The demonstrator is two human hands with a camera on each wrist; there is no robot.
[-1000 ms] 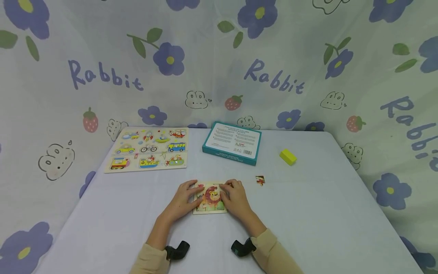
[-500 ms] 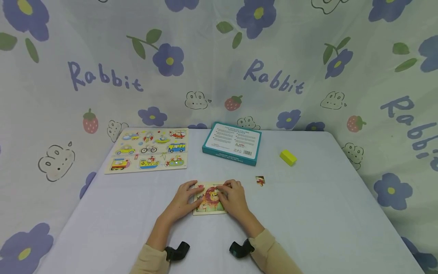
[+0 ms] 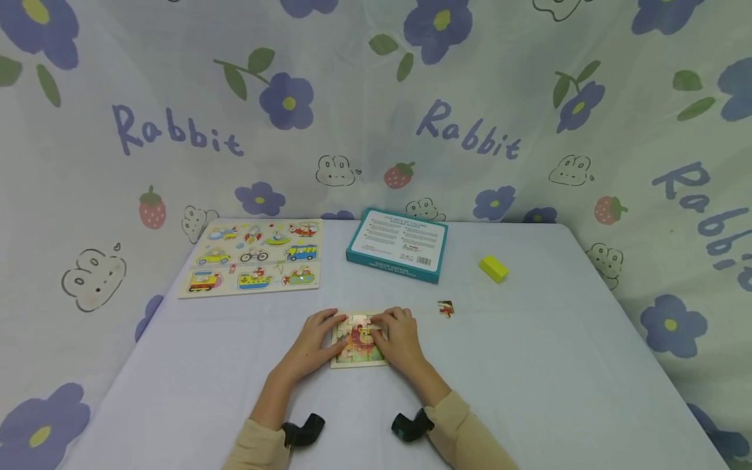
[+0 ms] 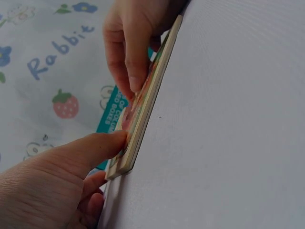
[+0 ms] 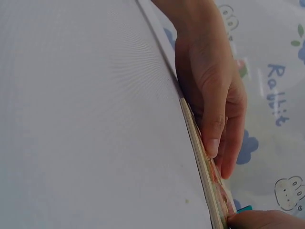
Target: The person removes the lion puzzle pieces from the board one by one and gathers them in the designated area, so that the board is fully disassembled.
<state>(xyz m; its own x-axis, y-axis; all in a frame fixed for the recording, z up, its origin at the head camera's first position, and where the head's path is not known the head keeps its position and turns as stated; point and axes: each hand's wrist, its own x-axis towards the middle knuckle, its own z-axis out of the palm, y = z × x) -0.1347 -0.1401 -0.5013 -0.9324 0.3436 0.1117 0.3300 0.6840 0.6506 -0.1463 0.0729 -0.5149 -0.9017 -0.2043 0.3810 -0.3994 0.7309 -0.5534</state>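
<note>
A small wooden jigsaw puzzle (image 3: 360, 356) with a lion picture lies flat on the white table between both hands. My left hand (image 3: 311, 343) grips its left side, the thumb (image 4: 102, 145) on top of the pieces and the other fingers around the far left corner. Over the puzzle's right part is my right hand (image 3: 402, 339); its thumb (image 5: 213, 136) and index finger pinch at a puzzle piece near the upper right, which the fingers mostly hide. One loose puzzle piece (image 3: 446, 308), brown and cream, lies to the right, beyond the right hand.
A peg puzzle board (image 3: 252, 261) with vehicle pictures lies at the back left. Beside it is a teal and white box (image 3: 399, 245). A yellow block (image 3: 493, 268) sits at the back right. A patterned curtain (image 3: 364, 98) hangs behind the table.
My right thumb and index finger have slid a little left over the puzzle, towards the lion's face. The left hand stays in place, and the loose piece has not moved.
</note>
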